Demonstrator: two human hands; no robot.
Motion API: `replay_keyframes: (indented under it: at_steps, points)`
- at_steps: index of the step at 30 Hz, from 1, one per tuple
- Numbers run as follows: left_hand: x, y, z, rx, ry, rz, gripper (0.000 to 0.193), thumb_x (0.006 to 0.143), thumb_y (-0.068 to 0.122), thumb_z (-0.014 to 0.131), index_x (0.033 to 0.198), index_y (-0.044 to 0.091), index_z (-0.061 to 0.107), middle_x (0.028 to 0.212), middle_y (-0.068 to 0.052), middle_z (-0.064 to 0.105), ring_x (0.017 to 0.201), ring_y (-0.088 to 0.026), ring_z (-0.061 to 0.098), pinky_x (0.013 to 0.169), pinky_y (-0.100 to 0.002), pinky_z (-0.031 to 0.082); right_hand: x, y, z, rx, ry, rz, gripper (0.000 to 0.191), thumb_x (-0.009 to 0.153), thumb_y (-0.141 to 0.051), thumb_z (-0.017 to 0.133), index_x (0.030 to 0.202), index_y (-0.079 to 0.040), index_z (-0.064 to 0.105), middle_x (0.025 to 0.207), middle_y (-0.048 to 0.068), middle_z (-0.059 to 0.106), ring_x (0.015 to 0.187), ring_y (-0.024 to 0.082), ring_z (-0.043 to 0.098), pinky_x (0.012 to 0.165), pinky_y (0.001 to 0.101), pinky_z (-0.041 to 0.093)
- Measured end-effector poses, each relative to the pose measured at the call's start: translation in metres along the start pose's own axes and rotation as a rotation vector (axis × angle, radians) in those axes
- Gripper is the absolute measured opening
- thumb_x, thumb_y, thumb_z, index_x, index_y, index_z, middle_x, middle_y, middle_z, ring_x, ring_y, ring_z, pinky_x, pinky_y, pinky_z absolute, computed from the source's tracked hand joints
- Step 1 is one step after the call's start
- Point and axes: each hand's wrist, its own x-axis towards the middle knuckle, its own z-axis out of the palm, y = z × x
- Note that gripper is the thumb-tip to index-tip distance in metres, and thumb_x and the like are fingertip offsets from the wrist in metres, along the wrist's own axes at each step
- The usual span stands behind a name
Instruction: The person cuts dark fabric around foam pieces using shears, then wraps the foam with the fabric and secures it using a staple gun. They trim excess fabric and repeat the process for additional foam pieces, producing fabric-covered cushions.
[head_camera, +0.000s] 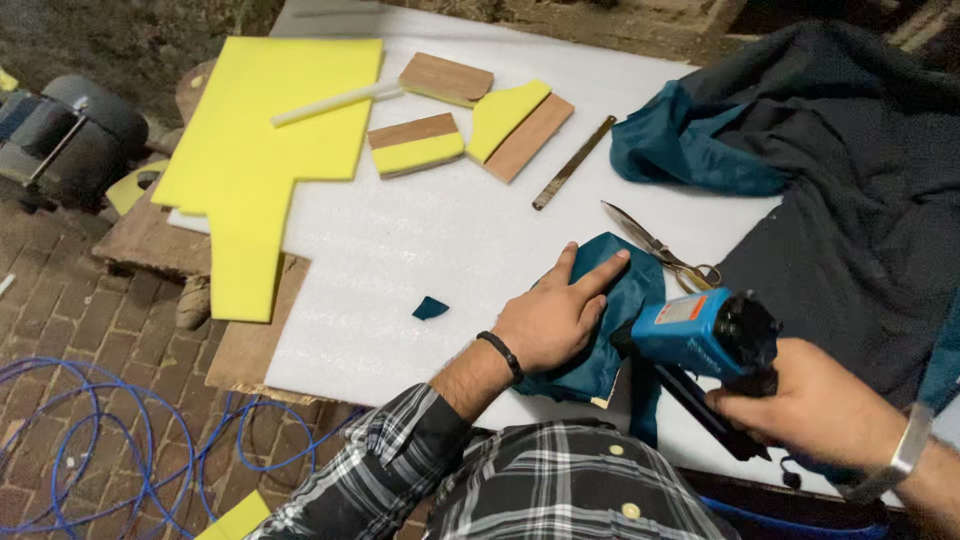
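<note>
Two hands at near edge of white foam-covered desk (420, 250). Left hand (555, 315) flat, fingers spread, pressing small teal fabric-wrapped piece (625, 300) onto desk. Right hand (815, 410) clamped around grip of blue staple gun (705, 335), nose touching wrapped piece's right side. Metal scissors (655, 245) just beyond piece, beside dark teal cloth heap (800, 130) at right edge. Tiny teal fabric scrap (430, 308) left of hand. Large yellow foam sheet (265, 140) at far left corner; wood-and-yellow-foam blocks (470, 120), metal ruler (573, 163) near far edge.
</note>
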Motion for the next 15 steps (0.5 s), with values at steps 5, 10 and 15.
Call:
replay_keyframes:
  at_steps: [5, 10, 15]
  points:
    - [0.001, 0.006, 0.008, 0.023, 0.045, 0.023, 0.058, 0.101, 0.036, 0.042, 0.157, 0.041, 0.028, 0.162, -0.032, 0.023, 0.139, -0.050, 0.042, 0.101, -0.053, 0.050, 0.006, -0.004, -0.020, -0.110, 0.150, 0.075, 0.019, 0.087, -0.015, 0.080, 0.096, 0.000, 0.072, 0.057, 0.011, 0.071, 0.047, 0.020, 0.069, 0.050, 0.0341, 0.056]
    - [0.007, 0.008, 0.016, 0.038, 0.068, 0.062, 0.059, 0.101, 0.034, 0.044, 0.158, 0.040, 0.029, 0.162, -0.034, 0.022, 0.140, -0.052, 0.040, 0.103, -0.054, 0.048, 0.012, -0.014, -0.021, -0.153, 0.138, 0.044, 0.019, 0.090, -0.016, 0.079, 0.093, 0.000, 0.069, 0.062, 0.010, 0.066, 0.050, 0.020, 0.065, 0.048, 0.0338, 0.056]
    - [0.008, 0.001, 0.015, 0.041, 0.055, 0.053, 0.058, 0.102, 0.033, 0.043, 0.158, 0.039, 0.028, 0.162, -0.033, 0.020, 0.141, -0.052, 0.038, 0.101, -0.055, 0.049, -0.009, -0.023, -0.012, -0.139, 0.047, 0.139, 0.017, 0.089, -0.016, 0.080, 0.090, 0.000, 0.076, 0.056, 0.013, 0.072, 0.048, 0.021, 0.065, 0.051, 0.0342, 0.051]
